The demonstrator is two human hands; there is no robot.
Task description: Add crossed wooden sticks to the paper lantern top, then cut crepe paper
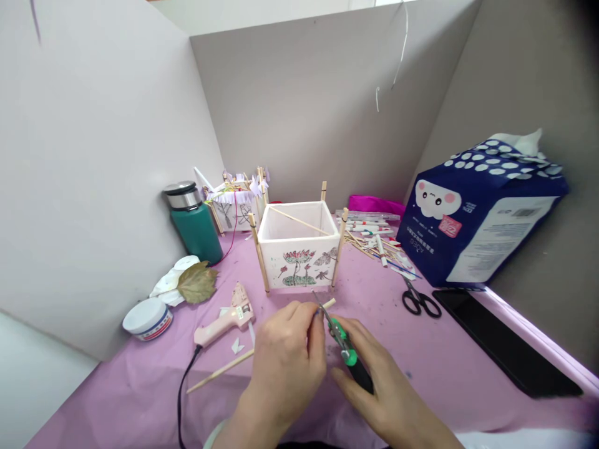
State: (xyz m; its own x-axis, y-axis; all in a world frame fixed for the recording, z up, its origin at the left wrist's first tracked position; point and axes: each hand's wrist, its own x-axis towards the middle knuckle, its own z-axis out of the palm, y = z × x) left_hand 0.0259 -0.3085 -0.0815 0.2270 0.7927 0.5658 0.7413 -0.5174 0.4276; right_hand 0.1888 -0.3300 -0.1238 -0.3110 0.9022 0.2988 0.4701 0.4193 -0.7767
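My left hand [290, 343] is closed around a thin wooden stick [219, 371], whose long end sticks out to the left and whose short end shows to the right. In my right hand [367, 362] is a cutting tool with green and black handles [350, 355], fingers wrapped round it. Its metal tip lies close to my left fingertips, at the stick. Just beyond both hands stands a white square box [299, 262] with a lotus drawing on its front and wooden sticks upright at its corners. One thin stick lies across its open top.
To the left are a pink glue gun [227, 321], a small bowl [148, 318], a dry leaf [197, 282] and a green bottle [194, 224]. At right are black scissors [420, 304], a phone [505, 343], a blue tissue pack [477, 212] and scattered sticks and pens. A second decorated box [236, 209] stands behind.
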